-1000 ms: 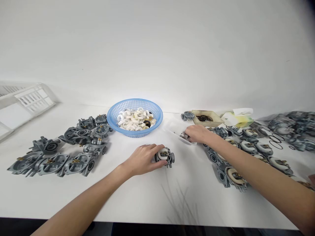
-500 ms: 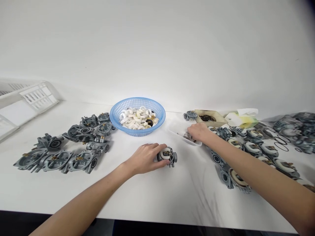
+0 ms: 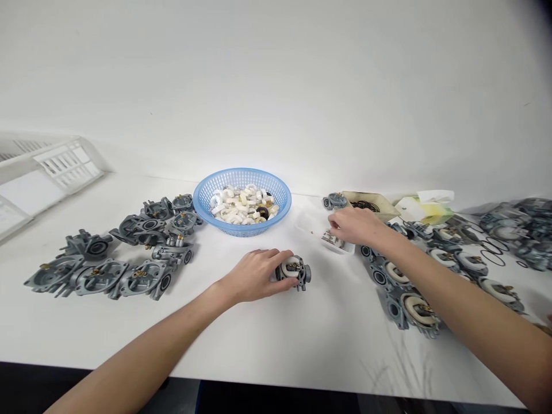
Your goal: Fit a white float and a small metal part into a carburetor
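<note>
Two hands at work — the left hand point(image 3: 254, 275) grips a grey carburetor body point(image 3: 294, 272) on the white table point(image 3: 276, 339), while the right hand point(image 3: 354, 225) pinches at small metal parts point(image 3: 333, 238) in a clear tray point(image 3: 314, 227) — whether it holds one, I cannot tell.

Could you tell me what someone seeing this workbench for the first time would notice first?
Probably the blue basket of small white parts at the back centre of the white table. In front of it the left hand grips a grey carburetor body, while the right hand reaches into a shallow clear tray of tiny metal bits. Clusters of similar grey castings lie to the left, and more, fitted with white parts, to the right.
</note>
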A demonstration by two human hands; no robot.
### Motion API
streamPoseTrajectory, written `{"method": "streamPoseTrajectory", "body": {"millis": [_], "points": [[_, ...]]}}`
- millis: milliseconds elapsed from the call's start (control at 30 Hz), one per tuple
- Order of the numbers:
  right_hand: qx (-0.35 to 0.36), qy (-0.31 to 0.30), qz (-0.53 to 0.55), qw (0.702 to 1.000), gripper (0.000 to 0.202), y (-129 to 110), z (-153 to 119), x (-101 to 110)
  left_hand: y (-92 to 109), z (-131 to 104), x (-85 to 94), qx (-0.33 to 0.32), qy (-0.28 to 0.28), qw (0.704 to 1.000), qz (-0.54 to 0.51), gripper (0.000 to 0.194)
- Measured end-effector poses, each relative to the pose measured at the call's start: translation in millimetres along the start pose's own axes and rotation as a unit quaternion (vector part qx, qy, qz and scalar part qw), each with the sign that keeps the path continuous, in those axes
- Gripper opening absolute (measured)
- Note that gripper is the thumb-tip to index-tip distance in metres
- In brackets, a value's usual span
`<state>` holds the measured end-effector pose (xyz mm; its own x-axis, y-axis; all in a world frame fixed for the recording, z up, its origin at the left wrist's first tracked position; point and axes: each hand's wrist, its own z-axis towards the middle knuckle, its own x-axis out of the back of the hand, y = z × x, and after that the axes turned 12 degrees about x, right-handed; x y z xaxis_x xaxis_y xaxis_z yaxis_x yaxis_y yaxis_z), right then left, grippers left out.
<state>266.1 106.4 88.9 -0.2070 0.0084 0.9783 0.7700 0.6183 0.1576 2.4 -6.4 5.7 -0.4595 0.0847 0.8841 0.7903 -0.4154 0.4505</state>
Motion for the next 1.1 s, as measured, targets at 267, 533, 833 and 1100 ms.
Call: {"method": "streamPoseTrajectory", "body": {"millis": [267,533,833,1100], "points": [[0.069,0.190,0.412,0.888,0.007,-65,-42,-5,2,0,1.8,0.001,-0.008,1.000,-0.002,0.049],[0.023,0.230,0.618,0.752,0.014,-82,-30,-59,2,0,0.1,0.001,-0.005,1.000,0.000,0.049],[0.024,0.207,0.660,0.721,0.014,-84,-39,-63,5,-2,-2.8,-0.014,0.004,1.000,0.012,0.051],[0.031,0.185,0.680,0.709,0.016,-81,-42,-65,7,-2,-5.5,-0.004,0.008,1.000,-0.002,0.053]]}}
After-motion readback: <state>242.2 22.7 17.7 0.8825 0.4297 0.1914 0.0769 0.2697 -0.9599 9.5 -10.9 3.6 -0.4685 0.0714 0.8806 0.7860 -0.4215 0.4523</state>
